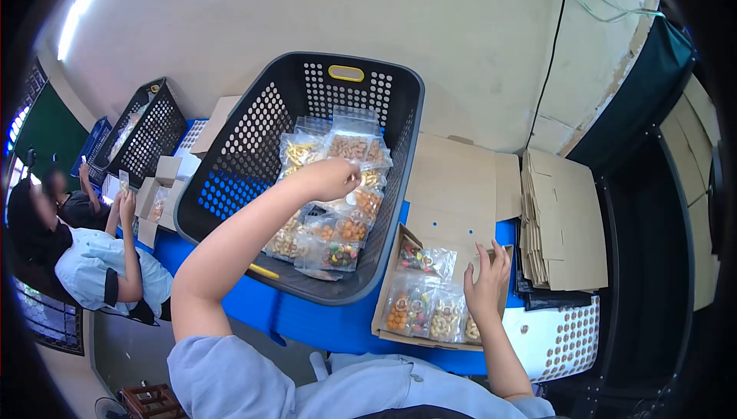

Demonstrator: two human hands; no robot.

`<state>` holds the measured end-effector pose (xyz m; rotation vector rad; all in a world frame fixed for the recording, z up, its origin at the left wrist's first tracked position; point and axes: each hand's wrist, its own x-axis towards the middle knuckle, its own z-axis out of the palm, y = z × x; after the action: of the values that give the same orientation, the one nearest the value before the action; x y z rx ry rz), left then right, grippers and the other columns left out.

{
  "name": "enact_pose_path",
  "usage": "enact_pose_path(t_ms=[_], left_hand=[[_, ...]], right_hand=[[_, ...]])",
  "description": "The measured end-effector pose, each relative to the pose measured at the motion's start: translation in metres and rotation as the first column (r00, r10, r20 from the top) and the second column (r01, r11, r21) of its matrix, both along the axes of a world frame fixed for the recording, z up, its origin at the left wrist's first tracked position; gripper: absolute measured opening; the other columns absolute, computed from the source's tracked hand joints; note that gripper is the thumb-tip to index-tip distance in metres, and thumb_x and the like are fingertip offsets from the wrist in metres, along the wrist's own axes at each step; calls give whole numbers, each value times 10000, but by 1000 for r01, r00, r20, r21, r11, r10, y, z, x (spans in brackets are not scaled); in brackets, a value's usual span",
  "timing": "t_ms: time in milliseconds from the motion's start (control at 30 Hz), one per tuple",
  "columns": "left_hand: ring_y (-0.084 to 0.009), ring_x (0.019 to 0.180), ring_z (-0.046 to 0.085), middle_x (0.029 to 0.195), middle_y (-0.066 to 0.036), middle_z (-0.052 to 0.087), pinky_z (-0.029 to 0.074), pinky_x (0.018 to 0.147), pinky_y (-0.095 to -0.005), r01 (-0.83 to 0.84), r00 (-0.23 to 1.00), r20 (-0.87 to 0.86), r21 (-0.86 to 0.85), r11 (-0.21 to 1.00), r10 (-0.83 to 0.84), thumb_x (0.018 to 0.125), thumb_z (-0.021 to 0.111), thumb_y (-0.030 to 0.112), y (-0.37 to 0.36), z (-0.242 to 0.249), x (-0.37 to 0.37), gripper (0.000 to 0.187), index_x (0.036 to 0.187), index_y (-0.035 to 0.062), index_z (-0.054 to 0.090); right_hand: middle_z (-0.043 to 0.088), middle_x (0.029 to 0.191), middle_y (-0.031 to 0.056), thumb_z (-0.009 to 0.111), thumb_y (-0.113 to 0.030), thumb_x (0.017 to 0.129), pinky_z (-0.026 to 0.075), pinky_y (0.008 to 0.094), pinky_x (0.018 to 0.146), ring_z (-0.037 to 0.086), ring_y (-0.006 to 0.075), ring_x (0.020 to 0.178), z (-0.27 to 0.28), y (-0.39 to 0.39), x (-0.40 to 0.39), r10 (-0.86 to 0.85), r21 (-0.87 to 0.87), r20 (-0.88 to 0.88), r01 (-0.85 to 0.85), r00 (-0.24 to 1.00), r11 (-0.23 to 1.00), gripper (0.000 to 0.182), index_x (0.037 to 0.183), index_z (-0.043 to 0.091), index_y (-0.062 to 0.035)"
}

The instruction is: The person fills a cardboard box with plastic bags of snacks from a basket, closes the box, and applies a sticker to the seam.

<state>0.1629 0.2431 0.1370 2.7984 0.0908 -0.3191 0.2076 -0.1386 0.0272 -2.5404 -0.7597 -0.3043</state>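
My left hand reaches into a large black basket, over a pile of small clear snack bags. Its fingers are curled together; what they hold, if anything, is hidden. A bag of brown pieces lies just beyond it, with bags of orange balls and a bag of colourful candies nearer me. My right hand is open, fingers apart, over the right side of an open cardboard box. Filled bags stand in that box, among them a bag of pale curved nuts.
Flattened cardboard boxes are stacked at the right, behind a sheet of round stickers. At the left a co-worker holds a small bag near another open box. A second black basket stands behind.
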Motion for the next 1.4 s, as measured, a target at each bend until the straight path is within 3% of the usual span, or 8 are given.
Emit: enact_pose_path(t_ms=[200, 300, 533, 667, 867, 1067, 1200, 1400], left_hand=[[-335, 992, 627, 1063, -173, 661, 486, 870, -417, -72, 947, -272, 341, 937, 172, 841, 569, 327, 47, -117, 30, 331, 1007, 71, 696], [-355, 1012, 609, 1073, -168, 657, 475, 888, -423, 146, 871, -485, 403, 903, 76, 838, 579, 401, 61, -154, 36, 370, 1077, 136, 678], [-243, 967, 635, 1006, -124, 689, 485, 842, -340, -303, 874, -424, -89, 949, 239, 726, 771, 304, 89, -145, 15, 332, 998, 122, 716], [-226, 889, 656, 963, -132, 694, 510, 776, -332, -451, 886, -77, -381, 807, 458, 701, 785, 153, 92, -114, 31, 207, 902, 120, 748], [-193, 919, 641, 1004, -94, 624, 480, 820, -315, -110, 757, 529, -476, 873, 384, 798, 621, -18, 65, -19, 48, 304, 1095, 49, 606], [-132, 895, 612, 900, -37, 536, 483, 796, -271, 144, 672, 602, -677, 721, 432, 812, 581, -44, -54, 120, -9, 427, 1212, 84, 508], [-173, 864, 619, 942, -58, 586, 494, 802, -286, 270, 735, 677, -341, 900, 37, 716, 644, -68, -113, 132, -50, 278, 948, 85, 660], [-231, 1048, 610, 946, -23, 564, 354, 1074, -470, 445, 832, 531, -462, 767, -162, 678, 709, -37, -180, 76, -94, 236, 835, 132, 663]], right_hand=[[349, 1388, 173, 600, -13, 798, 228, 494, 1069, 241, 392, 1309, 47, 52, 13, 82, 192, 92, -98, 992, 976, 491, 1271, 519, -115], [348, 1388, 171, 599, -27, 806, 233, 492, 1064, 239, 395, 1304, 54, 62, 14, 82, 211, 140, -111, 987, 971, 469, 1262, 531, -117], [356, 1379, 178, 592, -33, 807, 227, 503, 1064, 237, 403, 1300, 36, 72, 11, 110, 214, 60, -121, 992, 969, 451, 1248, 544, -116], [346, 1379, 179, 585, -20, 808, 214, 504, 1069, 222, 407, 1303, 36, 72, 10, 130, 222, 31, -134, 991, 966, 451, 1247, 543, -116], [386, 1353, 172, 585, -25, 813, 223, 503, 1067, 266, 393, 1287, 36, 59, 19, 61, 233, 73, -77, 995, 969, 400, 1207, 564, -94], [409, 1354, 144, 574, -24, 824, 246, 482, 1058, 282, 363, 1287, 50, 43, 24, 3, 299, 58, -20, 998, 954, 344, 1164, 580, -82], [424, 1340, 138, 563, -47, 853, 258, 452, 1057, 303, 334, 1277, 68, 30, 22, -29, 388, 41, 11, 999, 921, 293, 1143, 589, -74], [537, 1231, 133, 590, -110, 868, 350, 409, 1016, 487, 290, 1164, 83, -7, 11, 294, 595, -92, -184, 951, 782, 321, 1183, 560, -59]])
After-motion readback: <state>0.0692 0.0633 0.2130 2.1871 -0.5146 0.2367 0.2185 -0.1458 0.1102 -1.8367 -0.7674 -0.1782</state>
